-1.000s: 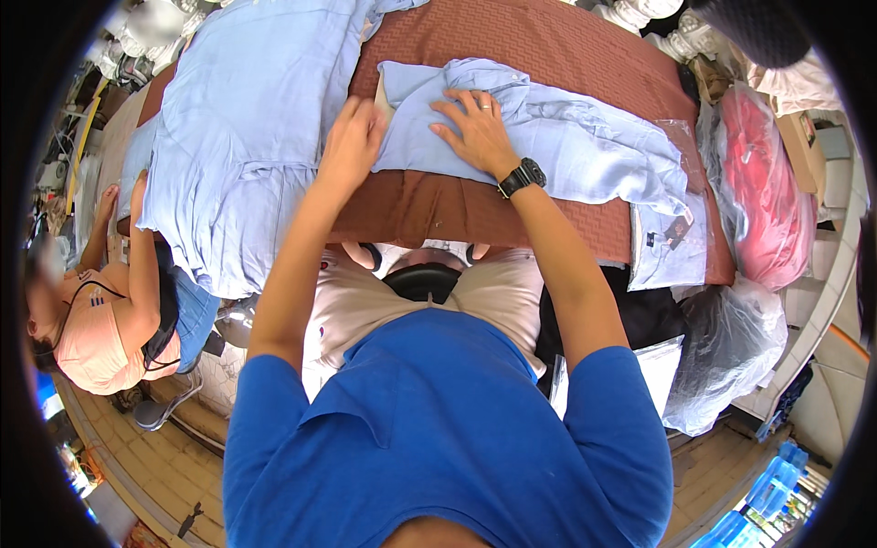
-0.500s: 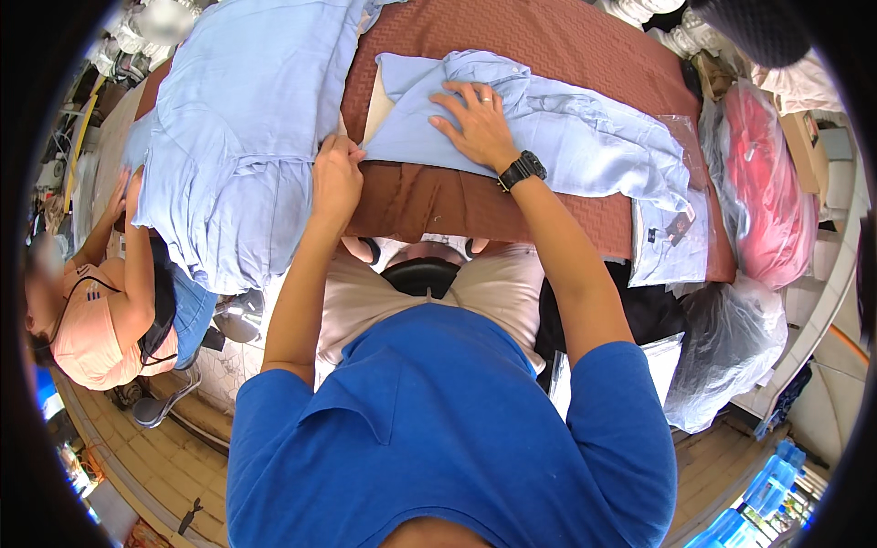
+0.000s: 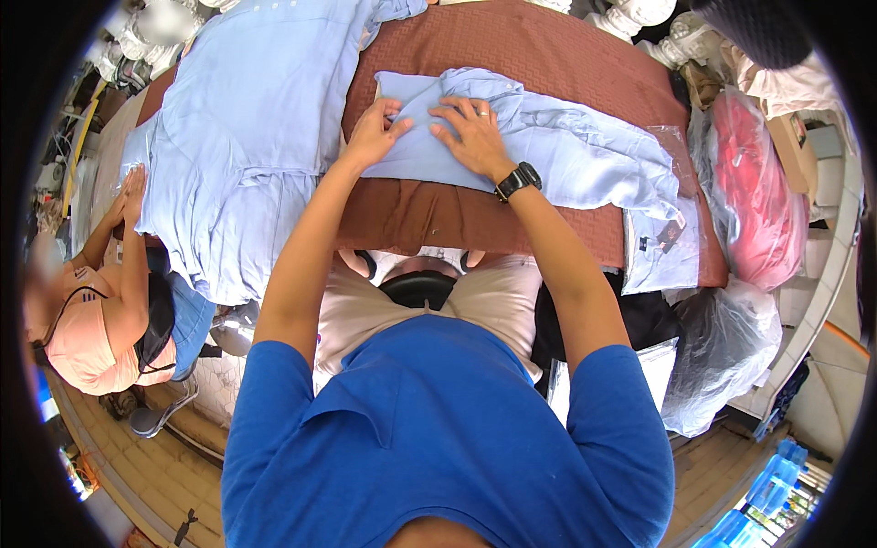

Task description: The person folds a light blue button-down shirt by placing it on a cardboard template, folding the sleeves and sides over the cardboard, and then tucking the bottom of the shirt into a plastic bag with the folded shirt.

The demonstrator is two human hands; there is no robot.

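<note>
A light blue shirt (image 3: 585,137) lies partly folded on the brown cloth-covered table in front of me, its body running off to the right. My right hand (image 3: 471,139) rests flat on it near the collar, fingers spread, with a ring and a black wristwatch. At the fold on the shirt's left edge is my left hand (image 3: 373,137), fingers bent and thumb apart, touching the fabric. To its left sits a large pile of light blue shirts (image 3: 247,119), which drapes over the table's front edge.
A shirt in a clear bag (image 3: 660,256) hangs over the table's right front edge. Beyond it stand a red bundle in plastic (image 3: 754,192) and a clear plastic bag (image 3: 726,365). A person in a peach top (image 3: 96,320) works at the far left. White balusters (image 3: 639,14) line the back.
My left hand has moved from the pile's edge up and right onto the shirt. The shirt's left flap is folded in, covering the cream strip. My right hand stays on the fabric.
</note>
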